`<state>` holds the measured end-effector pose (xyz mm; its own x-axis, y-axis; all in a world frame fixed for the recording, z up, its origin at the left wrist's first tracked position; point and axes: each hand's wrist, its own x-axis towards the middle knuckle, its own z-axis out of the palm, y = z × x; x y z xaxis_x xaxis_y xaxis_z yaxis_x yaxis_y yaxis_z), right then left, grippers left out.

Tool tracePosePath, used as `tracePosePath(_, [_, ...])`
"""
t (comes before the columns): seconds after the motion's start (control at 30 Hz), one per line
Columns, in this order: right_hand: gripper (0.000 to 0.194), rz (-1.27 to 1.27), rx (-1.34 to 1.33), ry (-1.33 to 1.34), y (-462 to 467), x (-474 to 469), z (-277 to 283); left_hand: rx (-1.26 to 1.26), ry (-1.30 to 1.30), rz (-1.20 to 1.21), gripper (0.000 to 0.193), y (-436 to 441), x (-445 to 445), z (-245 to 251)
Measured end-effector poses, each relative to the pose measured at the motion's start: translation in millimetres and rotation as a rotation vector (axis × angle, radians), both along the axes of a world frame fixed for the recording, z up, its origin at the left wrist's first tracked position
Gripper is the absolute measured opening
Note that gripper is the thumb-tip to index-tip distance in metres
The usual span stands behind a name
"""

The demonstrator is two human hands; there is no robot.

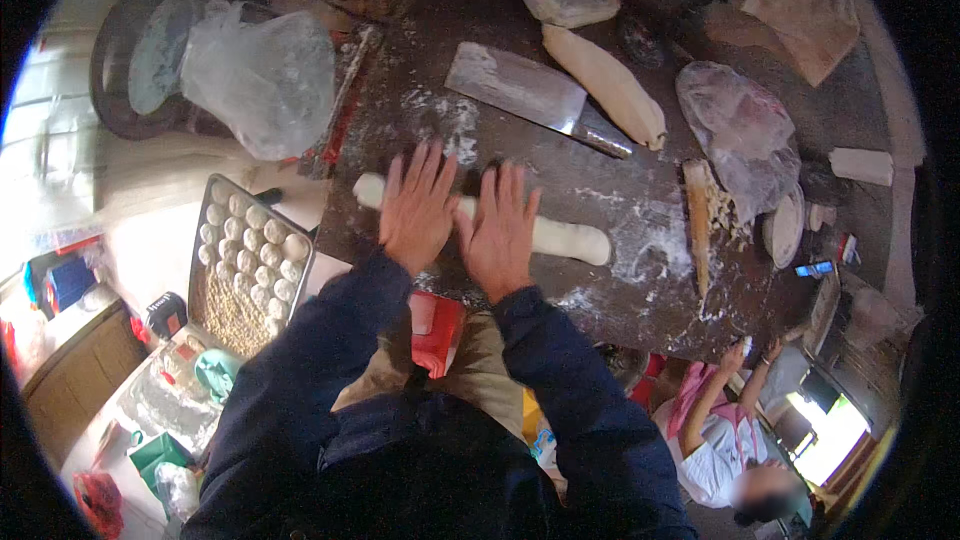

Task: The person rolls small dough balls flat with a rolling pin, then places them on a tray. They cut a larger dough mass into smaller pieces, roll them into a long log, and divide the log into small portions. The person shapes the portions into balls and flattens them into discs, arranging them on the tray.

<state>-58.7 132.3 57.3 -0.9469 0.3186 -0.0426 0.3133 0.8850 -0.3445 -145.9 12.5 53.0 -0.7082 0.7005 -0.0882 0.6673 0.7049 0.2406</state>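
Both of my hands lie palm down across a long roll of pale dough [571, 240] on the dark, floured worktable. My left hand [420, 214] covers the roll near its left end. Close beside it, my right hand [499, 229] rests on the middle of the roll, its thumb near the left hand. The fingers of both are stretched out, and neither is closed around the dough. Beyond them a cleaver [521, 86] lies flat with its handle to the right. A second dough roll [607, 86] lies next to it.
Left of the table is a tray [196, 281] of round dough pieces and loose crumbs or grains. A plastic bag [262, 79] stands at upper left. On the right are a wooden stick [697, 225], chopped bits [726, 214], another bag [739, 120] and a person [724, 435] handling something small.
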Motion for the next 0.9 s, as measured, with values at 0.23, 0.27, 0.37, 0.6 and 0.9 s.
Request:
tracePosePath(0.23, [0.077,0.022,-0.176,-0.239,-11,33,19,-0.006,-0.25,0.091,0.067,-33,23,16])
tracePosePath(0.27, [0.075,-0.004,-0.081,-0.119,0,17,11,-0.006,-0.137,0.108,0.068,-21,8,10])
tracePosePath(0.37, [0.073,-0.108,0.06,0.029,33,-24,-11,0.092,0.124,0.181,0.065,5,-38,-6])
tracePosePath(0.6, [0.074,-0.093,-0.175,-0.052,1,42,15,-0.064,-0.145,-0.08,0.066,-45,10,13])
tracePosePath(0.9, [0.062,-0.579,0.162,-0.047,153,179,41,0.009,-0.179,-0.105,0.079,-39,34,33])
